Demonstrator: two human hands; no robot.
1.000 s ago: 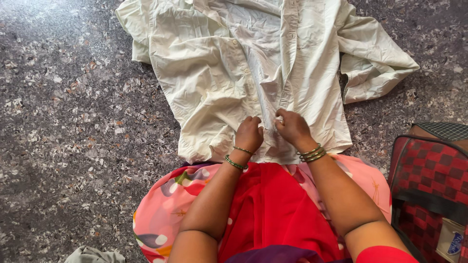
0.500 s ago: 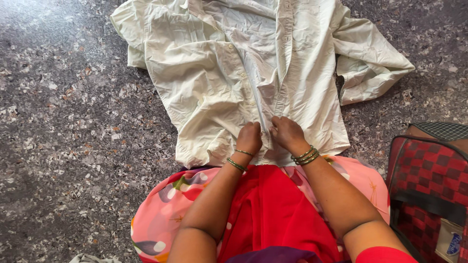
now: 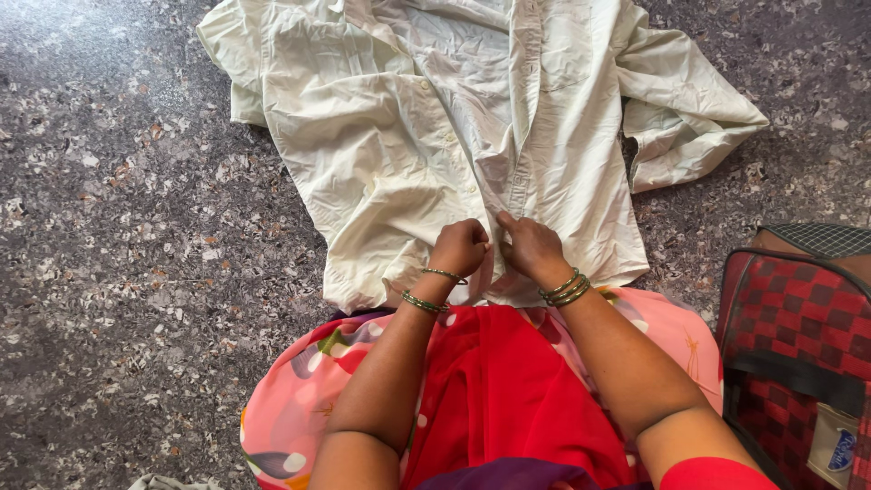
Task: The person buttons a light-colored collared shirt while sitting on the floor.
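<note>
Head view, looking straight down, near stuff first: red and pink patterned clothing over the lap at the bottom, both forearms reaching forward over it, green bangles on each wrist. Off to the right, a red and black checked bag sitting on the floor, apart from everything else.

Just past the lap: left hand and right hand close together, nearly touching, both curled tight and pinching the front opening of a cream shirt near its bottom hem. Looks like each one grips an edge of the button placket, fingers tucked into the cloth. Can't make out whether a button sits between the fingertips, too small to tell.

Further out: shirt spread front-up across the speckled grey stone floor, hem nearest the knees, collar end running off the top of the frame, one sleeve flopped out to the right.

Handling-wise, probably light, thin cotton, totally limp and already creased all over, so no holding its shape when lifted. Not fragile, not slippery, though likely to bunch and drag along the floor if tugged from one spot. Best grip probably the placket or hem, where doubled stitched cloth gives something firmer to pinch.
</note>
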